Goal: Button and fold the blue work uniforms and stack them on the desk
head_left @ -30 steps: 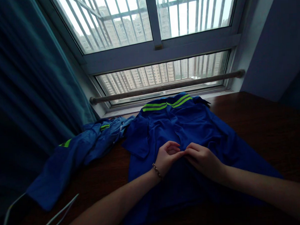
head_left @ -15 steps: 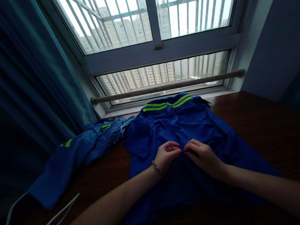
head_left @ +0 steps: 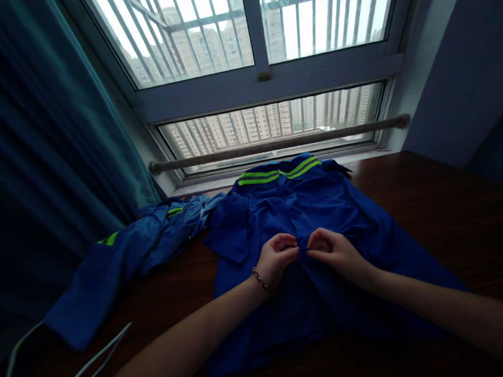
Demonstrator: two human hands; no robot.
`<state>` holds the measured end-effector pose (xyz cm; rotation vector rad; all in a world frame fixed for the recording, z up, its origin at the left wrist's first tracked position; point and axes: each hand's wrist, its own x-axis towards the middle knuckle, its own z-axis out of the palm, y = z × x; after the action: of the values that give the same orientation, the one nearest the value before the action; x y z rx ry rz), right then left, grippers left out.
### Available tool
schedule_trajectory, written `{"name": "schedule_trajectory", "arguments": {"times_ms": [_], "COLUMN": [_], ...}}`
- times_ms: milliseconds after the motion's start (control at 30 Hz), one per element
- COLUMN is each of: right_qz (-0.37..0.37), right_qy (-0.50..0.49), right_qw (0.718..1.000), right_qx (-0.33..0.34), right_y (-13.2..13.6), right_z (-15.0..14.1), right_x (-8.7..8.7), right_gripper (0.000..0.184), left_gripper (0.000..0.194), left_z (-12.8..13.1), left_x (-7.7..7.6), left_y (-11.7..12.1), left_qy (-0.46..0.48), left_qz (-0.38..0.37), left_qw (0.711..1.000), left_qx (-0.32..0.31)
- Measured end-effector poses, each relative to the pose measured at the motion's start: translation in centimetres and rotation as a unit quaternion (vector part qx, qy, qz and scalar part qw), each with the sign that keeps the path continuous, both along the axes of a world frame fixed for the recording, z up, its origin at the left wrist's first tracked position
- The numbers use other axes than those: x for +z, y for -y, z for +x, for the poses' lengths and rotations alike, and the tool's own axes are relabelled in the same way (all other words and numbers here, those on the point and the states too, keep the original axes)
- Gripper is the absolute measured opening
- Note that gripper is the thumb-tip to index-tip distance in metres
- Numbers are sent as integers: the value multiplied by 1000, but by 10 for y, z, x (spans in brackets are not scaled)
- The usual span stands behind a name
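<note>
A blue work shirt [head_left: 269, 210] with bright yellow-green stripes across its chest lies spread on the dark wooden surface, its top end toward the window. Over the middle of its front, my left hand [head_left: 277, 260], with a bracelet at the wrist, pinches the cloth between thumb and fingers. Just to the right, my right hand [head_left: 335, 254] pinches the opposite side of the front, thumb and index finger closed on the fabric. A small gap separates the fingertips, with a bit of raised cloth between them. Any button there is too small and dark to make out.
Another blue garment [head_left: 154, 243] with yellow-green patches lies crumpled at the left, beside the curtain [head_left: 66, 135]. White cords [head_left: 100, 356] lie at the lower left. A horizontal rail [head_left: 274, 146] runs before the barred window. Dark wooden surface [head_left: 452, 213] extends to the right.
My fingertips touched one second ago; now they are slightly apart, the left hand a little further left. The right fingers have shifted their pinch. The shirt stays in place.
</note>
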<state>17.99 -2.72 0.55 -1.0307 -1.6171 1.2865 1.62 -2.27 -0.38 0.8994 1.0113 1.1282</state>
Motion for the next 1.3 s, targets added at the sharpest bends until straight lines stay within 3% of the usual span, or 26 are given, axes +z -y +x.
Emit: {"name": "schedule_trajectory", "arguments": {"times_ms": [200,433,733,1033,1300], "right_qz": [-66,-83,-70,2,39], "right_qy": [-61,-69,-88,-30,84], "right_qw": [996,994,993,999,995], "right_qx": [8,4,32,16,-39], "right_y": [-4,-4,-5,-2,0], "right_z": [-1,0,-1,-1,0], "right_x": [-7,-8,-14,-14,-10], "right_gripper": [28,27,23,15,10], "left_gripper": [35,35,38,43,39], "left_z": [-1,0,1,1,-2], "left_x": [-3,-5,-7,-3,-4], "left_y": [-1,0,-2,-3,-3], "left_qy": [21,29,-28,21,46], "left_qz": [11,9,-8,-43,-18], "left_qw": [1000,999,999,998,997], "left_qx": [-20,-29,-23,-45,-62]}}
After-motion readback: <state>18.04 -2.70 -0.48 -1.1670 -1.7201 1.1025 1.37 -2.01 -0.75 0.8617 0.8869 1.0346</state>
